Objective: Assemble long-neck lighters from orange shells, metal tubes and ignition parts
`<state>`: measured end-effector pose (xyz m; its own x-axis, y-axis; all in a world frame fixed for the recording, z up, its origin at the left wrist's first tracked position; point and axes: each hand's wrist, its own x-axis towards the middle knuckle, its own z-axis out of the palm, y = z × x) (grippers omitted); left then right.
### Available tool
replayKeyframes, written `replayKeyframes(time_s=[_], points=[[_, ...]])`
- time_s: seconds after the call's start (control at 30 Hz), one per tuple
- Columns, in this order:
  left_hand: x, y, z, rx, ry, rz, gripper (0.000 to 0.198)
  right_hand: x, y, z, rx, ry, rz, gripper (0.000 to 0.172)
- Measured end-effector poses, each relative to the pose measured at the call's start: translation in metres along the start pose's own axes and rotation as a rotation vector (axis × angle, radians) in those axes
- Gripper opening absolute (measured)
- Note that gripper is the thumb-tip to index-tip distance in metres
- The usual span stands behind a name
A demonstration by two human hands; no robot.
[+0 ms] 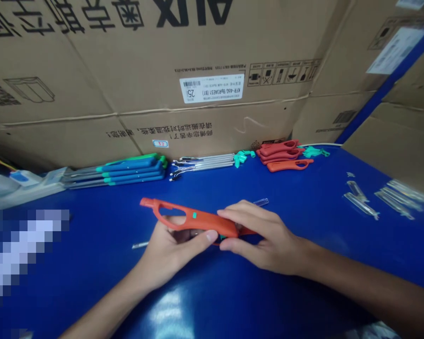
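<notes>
Cardboard cartons (162, 61) bound with strapping stand along the far edge of the blue workbench (215, 301), a pile of orange casings (281, 155) just before them. Over the bench, the left hand (173, 256) cups an orange lighter body (187, 219) from beneath, thumb across it, while the right hand (265, 240) closes on its other end between fingers and thumb.

The carton (134, 61) bears large black "AUX"; its white label (212, 88) reads "KFR-46G/BpR3AES1 (B1)" and "25"; a small sticker (160, 143) reads "37".
</notes>
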<state>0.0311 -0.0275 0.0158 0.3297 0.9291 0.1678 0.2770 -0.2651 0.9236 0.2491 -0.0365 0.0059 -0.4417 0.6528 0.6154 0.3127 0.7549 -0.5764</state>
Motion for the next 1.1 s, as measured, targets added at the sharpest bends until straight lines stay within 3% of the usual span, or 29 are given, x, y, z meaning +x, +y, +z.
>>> replayKeyframes(time_s=[0.13, 0.23, 0.33, 0.5, 0.6, 0.8, 1.1], points=[[0.008, -0.015, -0.021, 0.044, 0.120, 0.065, 0.031, 0.008, 0.009, -0.023, -0.065, 0.092, 0.015, 0.026], [0.015, -0.023, -0.032, 0.099, 0.164, 0.098, 0.032, 0.011, 0.018, -0.045, -0.130, 0.049, 0.095, 0.021], [0.021, -0.025, -0.039, 0.165, 0.094, 0.121, 0.026, 0.011, 0.023, -0.060, -0.143, -0.024, 0.116, 0.019], [0.024, -0.024, -0.043, 0.358, -0.220, 0.299, 0.010, 0.011, 0.025, -0.066, -0.093, -0.108, 0.133, 0.012], [0.020, -0.025, -0.043, 0.553, -0.334, 0.356, 0.012, 0.011, 0.025, -0.067, -0.074, -0.207, 0.149, 0.010], [0.015, -0.023, -0.040, 0.718, -0.383, 0.362, 0.015, 0.007, 0.030, -0.064, -0.142, -0.400, 0.205, 0.017], [0.017, -0.025, -0.042, 0.753, -0.383, 0.371, 0.016, 0.006, 0.030, -0.062, -0.200, -0.519, 0.293, 0.018]])
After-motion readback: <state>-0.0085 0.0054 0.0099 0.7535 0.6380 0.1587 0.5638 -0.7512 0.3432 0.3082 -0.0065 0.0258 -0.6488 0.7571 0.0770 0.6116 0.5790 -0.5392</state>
